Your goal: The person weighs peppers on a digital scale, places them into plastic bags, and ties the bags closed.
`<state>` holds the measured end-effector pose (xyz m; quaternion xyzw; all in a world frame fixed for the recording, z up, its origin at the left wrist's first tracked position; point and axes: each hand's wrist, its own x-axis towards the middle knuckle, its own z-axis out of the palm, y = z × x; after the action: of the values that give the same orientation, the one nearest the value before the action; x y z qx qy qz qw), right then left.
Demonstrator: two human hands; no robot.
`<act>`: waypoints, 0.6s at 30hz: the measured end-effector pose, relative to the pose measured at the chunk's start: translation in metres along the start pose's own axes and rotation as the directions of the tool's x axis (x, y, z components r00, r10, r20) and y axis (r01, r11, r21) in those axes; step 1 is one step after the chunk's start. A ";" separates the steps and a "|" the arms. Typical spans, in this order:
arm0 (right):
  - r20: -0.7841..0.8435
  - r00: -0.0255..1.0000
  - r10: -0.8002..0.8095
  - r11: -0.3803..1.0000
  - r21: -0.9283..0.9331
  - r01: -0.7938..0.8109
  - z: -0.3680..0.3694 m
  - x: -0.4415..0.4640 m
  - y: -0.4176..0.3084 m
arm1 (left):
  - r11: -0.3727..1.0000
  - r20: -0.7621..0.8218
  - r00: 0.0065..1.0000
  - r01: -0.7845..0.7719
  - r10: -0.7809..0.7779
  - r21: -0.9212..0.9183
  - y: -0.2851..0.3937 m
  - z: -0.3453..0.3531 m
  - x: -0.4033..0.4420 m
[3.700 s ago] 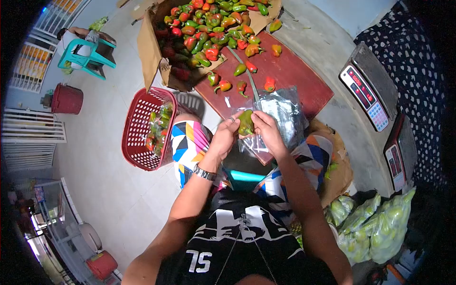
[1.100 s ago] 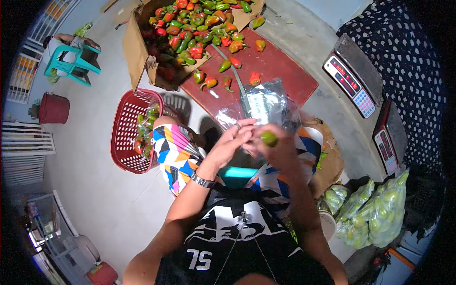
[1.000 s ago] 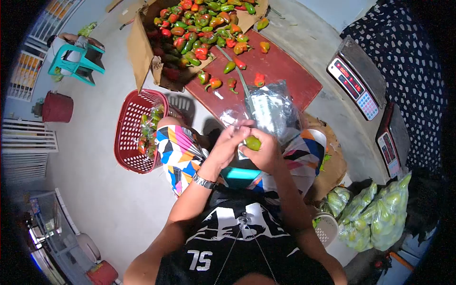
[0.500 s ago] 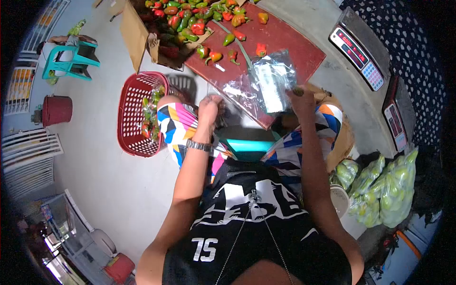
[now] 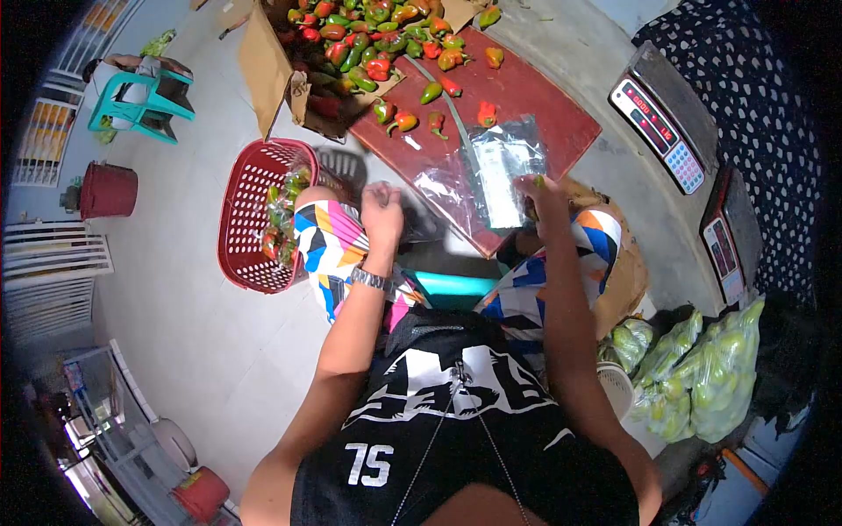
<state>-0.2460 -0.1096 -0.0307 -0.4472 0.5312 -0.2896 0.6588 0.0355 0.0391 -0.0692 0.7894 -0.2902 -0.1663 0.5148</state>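
Note:
My left hand (image 5: 381, 213) is closed above my left knee, its fingers curled on what looks like a clear plastic bag (image 5: 423, 221) that hangs beside it. At the right edge of the low red table (image 5: 561, 105), my right hand (image 5: 545, 203) is closed around a small green pepper (image 5: 538, 181), mostly covered by the fingers. Flat clear plastic bags (image 5: 504, 171) lie on the table between my hands. Beyond them are a few loose peppers, among them a red one (image 5: 487, 113) and a green one (image 5: 431, 93).
A cardboard box (image 5: 267, 66) spills many red and green peppers onto the table. Left of my knee stands a red basket (image 5: 230, 219) holding bagged peppers (image 5: 279, 219). Two digital scales (image 5: 658, 123) (image 5: 724, 250) and bags of green produce (image 5: 724, 377) are on the right.
My left hand has shifted slightly left and down, turning a little. My right hand has moved slightly left and down with the pepper. The whole view has shifted a little.

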 end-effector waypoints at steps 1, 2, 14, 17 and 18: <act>-0.013 0.999 -0.051 0.999 0.006 0.052 0.003 -0.010 -0.003 | 0.965 -0.144 0.974 -0.141 0.175 0.221 0.020 -0.005 -0.004; -0.029 0.995 -0.100 0.995 0.012 0.100 0.006 -0.021 -0.004 | 0.933 -0.180 0.939 -0.242 0.294 0.266 0.041 -0.012 -0.008; 0.480 0.851 -0.213 0.933 0.358 0.032 0.054 -0.110 -0.049 | 0.864 0.709 0.690 0.263 0.144 -0.430 0.151 -0.011 -0.048; 0.314 0.893 -0.321 0.943 0.187 0.274 0.046 -0.110 -0.070 | 0.881 0.704 0.708 0.298 0.053 -0.367 0.155 -0.026 -0.039; 0.244 0.879 -0.410 0.909 0.038 0.414 0.041 -0.104 -0.072 | 0.867 0.676 0.734 0.297 0.061 -0.400 0.156 -0.027 -0.036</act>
<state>-0.2278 -0.0403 0.0815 -0.5874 0.3401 -0.3611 0.6395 -0.0218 0.0343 0.0830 0.5395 -0.3516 -0.5383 0.5437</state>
